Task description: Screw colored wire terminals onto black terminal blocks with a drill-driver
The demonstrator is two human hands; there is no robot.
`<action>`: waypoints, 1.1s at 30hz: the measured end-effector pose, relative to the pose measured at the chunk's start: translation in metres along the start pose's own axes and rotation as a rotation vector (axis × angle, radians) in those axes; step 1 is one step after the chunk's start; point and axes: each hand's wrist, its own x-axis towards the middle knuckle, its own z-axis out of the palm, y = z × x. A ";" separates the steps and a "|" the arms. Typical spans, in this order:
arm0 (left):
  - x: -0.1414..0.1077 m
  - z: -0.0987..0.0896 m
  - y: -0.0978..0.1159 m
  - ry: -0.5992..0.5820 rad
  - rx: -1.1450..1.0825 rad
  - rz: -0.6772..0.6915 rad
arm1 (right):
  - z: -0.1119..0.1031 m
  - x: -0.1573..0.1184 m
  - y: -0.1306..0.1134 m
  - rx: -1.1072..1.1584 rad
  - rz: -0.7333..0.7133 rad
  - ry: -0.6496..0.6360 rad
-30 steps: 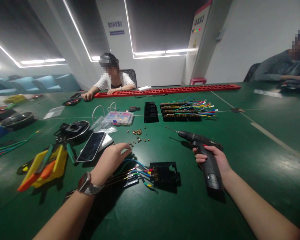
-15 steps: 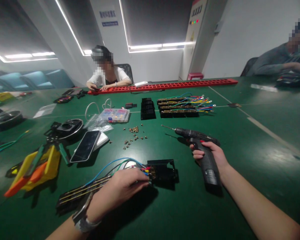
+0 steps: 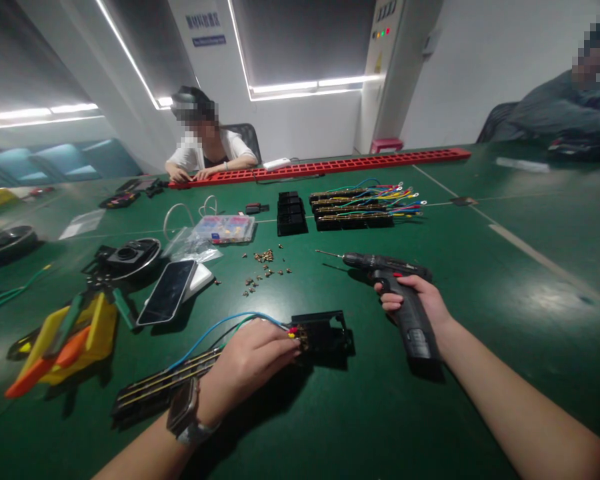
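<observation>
My right hand point(image 3: 420, 303) is wrapped round the grip of a black power drill point(image 3: 405, 300), whose long bit points left over the green table. My left hand point(image 3: 260, 353), with a watch on its wrist, lies over a black terminal assembly point(image 3: 325, 337) with brass strips. Its fingers are pressed together at the ends of coloured wires near the black housing; what exactly they pinch is hidden. A blue wire point(image 3: 215, 325) arches behind this hand to the red and yellow terminals. Several small brass screws point(image 3: 264, 256) lie scattered beyond the assembly.
Wired black strips point(image 3: 353, 217) and black blocks point(image 3: 291, 217) stand farther back, beside a parts box point(image 3: 225, 229). On the left are a phone point(image 3: 167, 292), a yellow holder point(image 3: 97, 340) with tools and a camera. A long red rail point(image 3: 330, 167) crosses behind; two people sit beyond.
My left hand has turned, its back raised and the watch face now in fuller view, with fingers still at the wire ends. The whole view has shifted slightly. The drill remains in my right hand.
</observation>
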 end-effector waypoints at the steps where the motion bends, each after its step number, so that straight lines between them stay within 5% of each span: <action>1: 0.001 -0.001 0.001 0.003 -0.005 0.006 | 0.000 0.000 0.000 -0.002 -0.001 -0.002; 16: -0.003 0.001 -0.003 -0.016 0.044 0.073 | -0.003 0.002 0.000 -0.036 -0.006 -0.026; 27: -0.006 0.008 -0.002 0.008 0.131 -0.066 | -0.008 0.005 -0.001 -0.059 -0.012 -0.052; 33: -0.003 -0.005 -0.001 -0.083 0.185 0.047 | -0.012 0.008 -0.002 -0.088 -0.022 -0.065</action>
